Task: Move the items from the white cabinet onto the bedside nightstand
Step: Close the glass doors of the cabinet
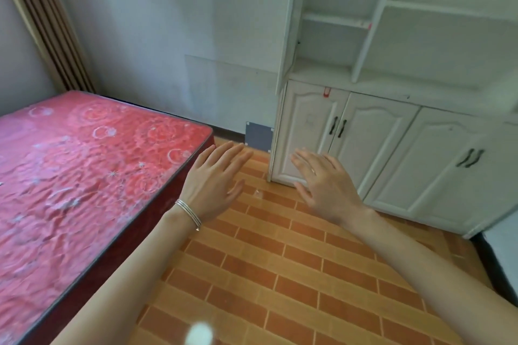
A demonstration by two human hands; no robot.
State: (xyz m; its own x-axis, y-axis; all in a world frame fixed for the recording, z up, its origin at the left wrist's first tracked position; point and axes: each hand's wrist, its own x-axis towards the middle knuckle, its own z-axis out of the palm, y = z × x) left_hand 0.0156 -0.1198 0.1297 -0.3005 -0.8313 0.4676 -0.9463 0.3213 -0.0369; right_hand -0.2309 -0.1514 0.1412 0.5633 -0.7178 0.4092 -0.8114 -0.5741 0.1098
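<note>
White cabinet (392, 131) stands against the wall on the right, its lower doors closed. Left hand (213, 185) and right hand (325, 185) hover over the brick-patterned floor (280, 260), fingers straight and holding nothing, the left beside the red mattress (84, 176).

**Both hands out in front, flat and empty**

Two bare forearms reach forward from the near edge, angling in toward each other. The left hand (215, 179) shows its back, with straight fingers held close together and pointing far and slightly right, the thumb apart. The right hand (325, 185) mirrors it, back up, fingers lightly spread and pointing far-left. The hands are near each other but not touching. Thin bangles (188, 214) circle the left wrist, and a ring (313, 171) sits on a right finger.
</note>
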